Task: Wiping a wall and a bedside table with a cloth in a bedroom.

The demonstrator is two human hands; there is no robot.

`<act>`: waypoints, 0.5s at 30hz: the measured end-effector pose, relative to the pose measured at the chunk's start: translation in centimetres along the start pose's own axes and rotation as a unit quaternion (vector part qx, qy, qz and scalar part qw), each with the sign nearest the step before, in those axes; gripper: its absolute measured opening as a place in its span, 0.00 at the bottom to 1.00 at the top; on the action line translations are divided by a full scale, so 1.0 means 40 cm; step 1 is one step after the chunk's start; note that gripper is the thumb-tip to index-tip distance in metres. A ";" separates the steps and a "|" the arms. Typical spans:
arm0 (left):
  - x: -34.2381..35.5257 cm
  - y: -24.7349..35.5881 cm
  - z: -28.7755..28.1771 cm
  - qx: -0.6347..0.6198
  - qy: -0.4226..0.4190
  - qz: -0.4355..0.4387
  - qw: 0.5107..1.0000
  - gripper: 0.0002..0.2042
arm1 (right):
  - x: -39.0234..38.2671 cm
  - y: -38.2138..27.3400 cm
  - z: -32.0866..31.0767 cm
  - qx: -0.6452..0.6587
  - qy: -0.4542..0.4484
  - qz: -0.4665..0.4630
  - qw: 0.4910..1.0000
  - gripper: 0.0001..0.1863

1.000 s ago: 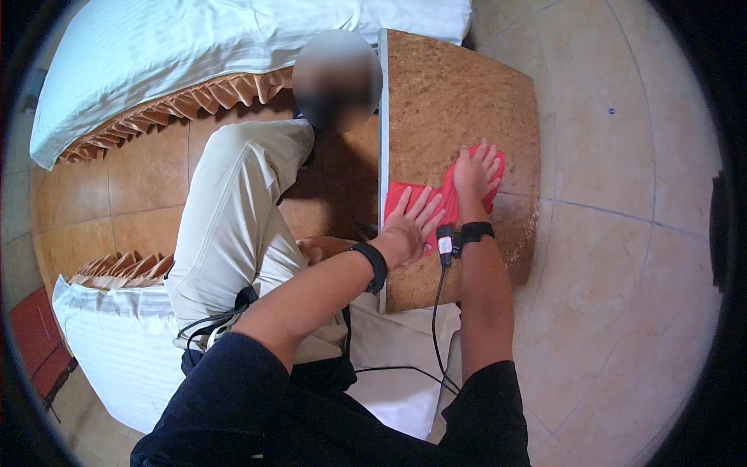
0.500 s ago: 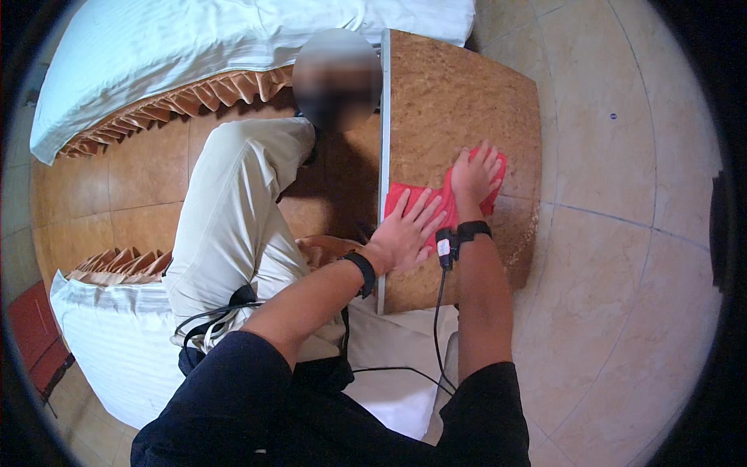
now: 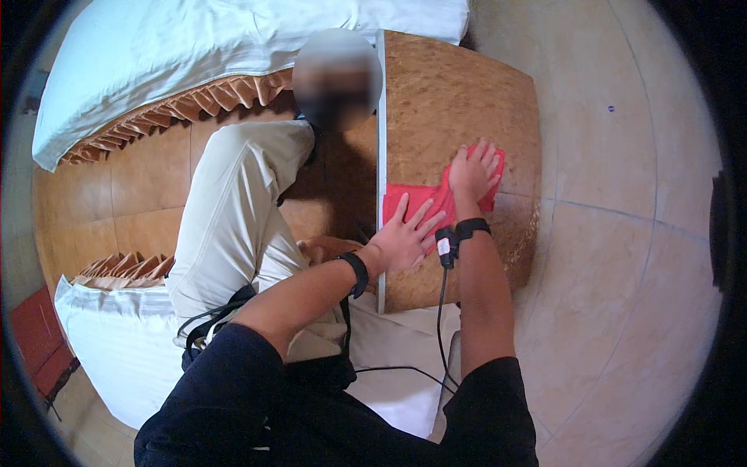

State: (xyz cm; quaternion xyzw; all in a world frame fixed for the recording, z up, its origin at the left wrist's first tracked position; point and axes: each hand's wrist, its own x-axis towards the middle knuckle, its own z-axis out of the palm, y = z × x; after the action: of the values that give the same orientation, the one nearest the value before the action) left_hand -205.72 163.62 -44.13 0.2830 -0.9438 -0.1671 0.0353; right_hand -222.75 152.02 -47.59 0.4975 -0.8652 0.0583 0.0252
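A red cloth (image 3: pixel 412 193) lies flat on a brown, speckled wooden top (image 3: pixel 459 86) with a pale strip along its left edge. My left hand (image 3: pixel 405 237) rests palm down on the cloth's left part, fingers spread. Farther right and a little farther away, my right hand (image 3: pixel 472 175) presses on the cloth's other end, also with fingers apart. Small creases run through the cloth between the two hands. Each wrist wears a black band, and a small black device (image 3: pixel 445 247) with a cable is fixed at the right one.
A white-covered bed (image 3: pixel 194 54) with a brown ruffled skirt stands at the far left, and another white-covered bed (image 3: pixel 117 342) nearer. Between them sits a person in beige trousers (image 3: pixel 226 194), close to the wooden top. Pale floor tiles (image 3: pixel 607 311) lie to the right.
The view has shifted slightly. Both hands stay flat on the red cloth in nearly the same places.
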 end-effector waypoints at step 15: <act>-0.001 0.011 0.031 -0.015 0.096 -0.083 0.992 0.31 | 0.002 -0.003 0.009 0.002 -0.006 -0.012 1.000 0.31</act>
State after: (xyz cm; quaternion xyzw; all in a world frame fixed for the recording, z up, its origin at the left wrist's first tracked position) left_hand -206.12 164.37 -45.15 0.3741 -0.9069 -0.1557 0.1157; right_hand -222.68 151.85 -47.94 0.5079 -0.8593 0.0570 0.0197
